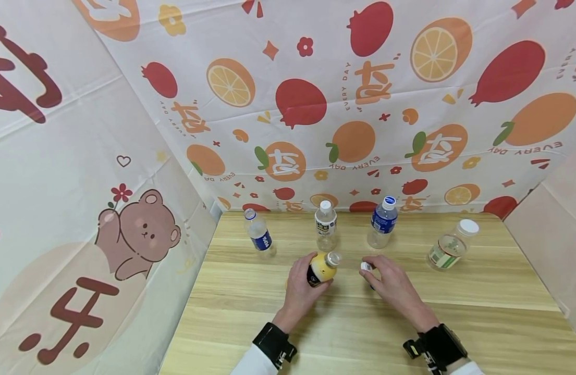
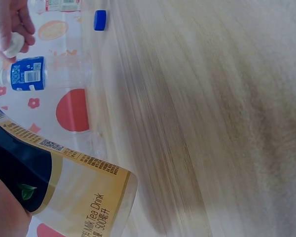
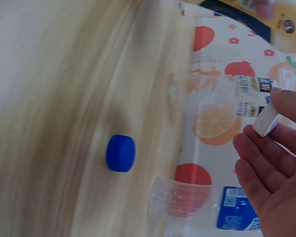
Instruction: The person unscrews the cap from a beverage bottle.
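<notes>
My left hand grips a yellow milk tea bottle with a black label band. The bottle leans, its pale neck pointing up and to the right. In the left wrist view, the cream and gold lower label of this bottle fills the bottom left. A white bottle cap is pinched between the thumb and fingers of my right hand. Below that hand a blue bottle cap lies on the table, mostly hidden by the fingers in the head view.
Across the back of the wooden table stand a blue-labelled bottle, a white-capped bottle, another blue-labelled bottle and a wider white-capped bottle. Behind them hangs a fruit-print cloth.
</notes>
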### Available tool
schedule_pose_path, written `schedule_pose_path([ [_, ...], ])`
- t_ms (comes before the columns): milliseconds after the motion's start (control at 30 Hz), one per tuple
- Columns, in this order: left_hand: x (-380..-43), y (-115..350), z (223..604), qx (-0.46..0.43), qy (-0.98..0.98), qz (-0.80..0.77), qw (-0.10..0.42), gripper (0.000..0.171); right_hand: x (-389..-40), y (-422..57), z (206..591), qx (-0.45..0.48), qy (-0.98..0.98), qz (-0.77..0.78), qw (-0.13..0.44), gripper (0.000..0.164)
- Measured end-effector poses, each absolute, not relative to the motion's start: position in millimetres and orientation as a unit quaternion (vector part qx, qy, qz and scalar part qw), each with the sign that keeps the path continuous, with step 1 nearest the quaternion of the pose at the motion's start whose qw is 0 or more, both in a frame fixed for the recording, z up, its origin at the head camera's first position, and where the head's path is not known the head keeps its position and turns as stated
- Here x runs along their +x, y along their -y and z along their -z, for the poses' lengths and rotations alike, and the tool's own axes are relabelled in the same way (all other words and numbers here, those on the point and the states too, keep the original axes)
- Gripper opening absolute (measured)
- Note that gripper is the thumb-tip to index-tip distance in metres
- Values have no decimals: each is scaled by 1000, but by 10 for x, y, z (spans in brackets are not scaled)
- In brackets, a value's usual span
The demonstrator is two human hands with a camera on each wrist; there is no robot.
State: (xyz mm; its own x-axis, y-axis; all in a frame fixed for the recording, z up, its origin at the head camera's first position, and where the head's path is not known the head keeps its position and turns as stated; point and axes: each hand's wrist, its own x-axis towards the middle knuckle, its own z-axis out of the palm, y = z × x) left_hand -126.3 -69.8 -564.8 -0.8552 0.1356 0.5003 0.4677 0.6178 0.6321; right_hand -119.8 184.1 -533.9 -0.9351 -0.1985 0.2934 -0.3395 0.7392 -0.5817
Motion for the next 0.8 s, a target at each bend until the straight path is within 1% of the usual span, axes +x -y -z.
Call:
schedule_pose_path([
  [167,-1255,728,5647,-168,875,403,210,81,-1239,-1846,5469,151,930,-319,102,37],
  [400,-1239,774,5627,-165,874,407,209,81,-1276,-1840,5639,180,934,-287,115,35],
  [533,-1236,796,5633,-161,877,403,204,80,-1281,-1834,5719,185,935,-283,109,35],
  [800,-1229,820,5654,-163,881,393,209,79,-1280,-1797,5861,196,941,-258,97,32],
])
